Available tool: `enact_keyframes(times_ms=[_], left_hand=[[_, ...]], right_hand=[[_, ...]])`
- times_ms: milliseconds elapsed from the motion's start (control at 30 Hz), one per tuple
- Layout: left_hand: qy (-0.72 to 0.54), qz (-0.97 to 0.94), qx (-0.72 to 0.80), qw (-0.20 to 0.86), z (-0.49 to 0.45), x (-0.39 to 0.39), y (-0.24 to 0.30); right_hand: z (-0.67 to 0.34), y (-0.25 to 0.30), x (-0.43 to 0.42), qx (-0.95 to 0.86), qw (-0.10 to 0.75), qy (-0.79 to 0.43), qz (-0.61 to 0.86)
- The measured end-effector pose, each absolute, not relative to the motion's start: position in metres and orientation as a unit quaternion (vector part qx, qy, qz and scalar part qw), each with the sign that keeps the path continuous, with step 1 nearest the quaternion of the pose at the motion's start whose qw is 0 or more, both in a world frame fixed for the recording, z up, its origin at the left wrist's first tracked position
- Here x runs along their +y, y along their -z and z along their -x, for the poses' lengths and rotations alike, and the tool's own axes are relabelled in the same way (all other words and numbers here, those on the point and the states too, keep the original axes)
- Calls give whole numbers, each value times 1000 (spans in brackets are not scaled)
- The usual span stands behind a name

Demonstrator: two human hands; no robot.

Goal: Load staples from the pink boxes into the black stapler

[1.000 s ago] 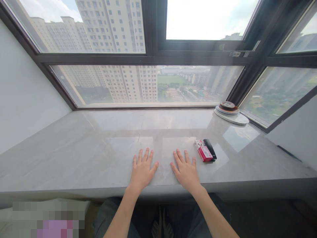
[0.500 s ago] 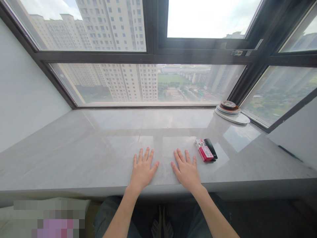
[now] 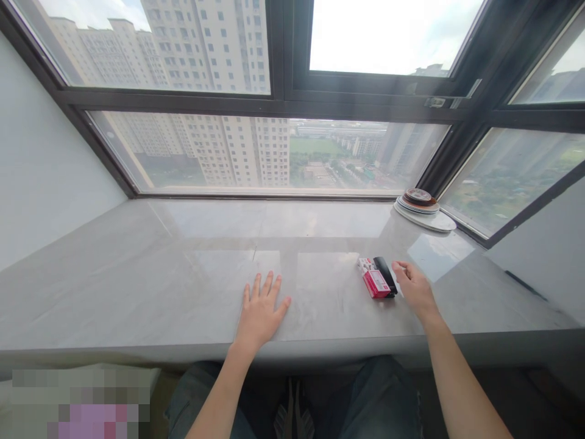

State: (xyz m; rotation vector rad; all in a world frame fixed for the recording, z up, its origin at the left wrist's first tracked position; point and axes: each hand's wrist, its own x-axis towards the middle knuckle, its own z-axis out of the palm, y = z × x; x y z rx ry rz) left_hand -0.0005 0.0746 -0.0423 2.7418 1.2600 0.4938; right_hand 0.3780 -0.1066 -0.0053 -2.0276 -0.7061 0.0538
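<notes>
My left hand (image 3: 261,314) lies flat on the pale marble sill (image 3: 137,292), fingers spread and nothing under them that I can see. Over the right part of the sill, my right hand (image 3: 415,289) has its fingers curled in, with nothing visible in them. Just left of those fingers lies a black stapler (image 3: 384,274), which the hand does not seem to grip. Against the stapler's left side rests a small red and white box (image 3: 375,280). Whether my fingertips touch the stapler I cannot tell.
A stack of plates (image 3: 425,213) stands in the far right corner by the dark window frame (image 3: 283,107). The sill's front edge (image 3: 320,341) runs just above my knees. A thin dark strip (image 3: 525,285) lies along the right wall.
My right hand has left its flat spot on the sill and moved right, past the box and stapler, its fingers now curled. My left hand stays flat. The view has tilted slightly.
</notes>
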Motion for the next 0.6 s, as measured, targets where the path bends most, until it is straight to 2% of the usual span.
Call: enact_keyframes(times_ms=[133, 233, 400, 500, 600], left_hand=[[-161, -893, 418, 46, -1, 73, 40], [-166, -891, 419, 57, 0, 73, 37], [-223, -878, 401, 140, 2, 74, 28], [-283, -838, 418, 206, 0, 73, 19], [-298, -807, 466, 207, -8, 72, 11]], right_hand=[[-393, 11, -95, -362, 448, -152, 803], [-364, 13, -81, -391, 461, -180, 776], [-273, 16, -42, -397, 478, -164, 766], [-211, 21, -9, -414, 458, -132, 775], [-167, 25, 12, -410, 449, -96, 788]])
